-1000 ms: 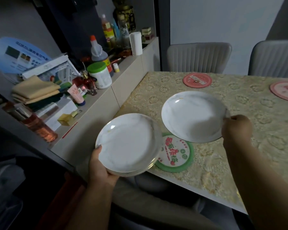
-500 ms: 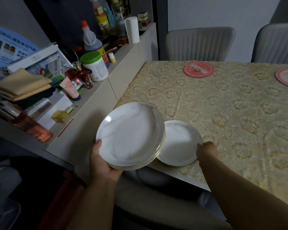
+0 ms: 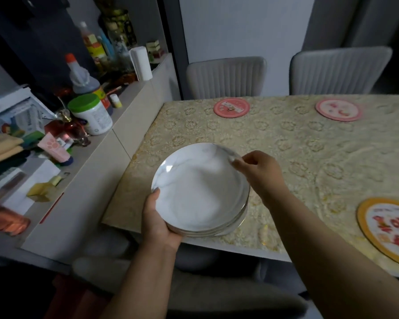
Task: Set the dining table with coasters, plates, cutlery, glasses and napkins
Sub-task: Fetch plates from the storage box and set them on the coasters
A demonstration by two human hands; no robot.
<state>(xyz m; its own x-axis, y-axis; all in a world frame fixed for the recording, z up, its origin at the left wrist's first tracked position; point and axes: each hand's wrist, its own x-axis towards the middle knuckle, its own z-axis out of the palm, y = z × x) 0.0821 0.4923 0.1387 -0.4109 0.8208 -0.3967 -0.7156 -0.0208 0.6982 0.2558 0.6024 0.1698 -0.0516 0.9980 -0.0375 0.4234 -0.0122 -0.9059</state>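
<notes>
Left hand gripping plate stack from below over near table edge, right hand pinching top plate's far rim, coasters set around tablecloth

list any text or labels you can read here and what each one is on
Nothing can be quoted with confidence.
Orange-rimmed coaster: large red characters, too blurred to read.
Two pink coasters: printed marks, too small.
Green-lidded jar: label print, illegible.
Orange-capped bottle: red and yellow label, illegible.
Pink tube: paw print only.
Box: print blurred.
</notes>
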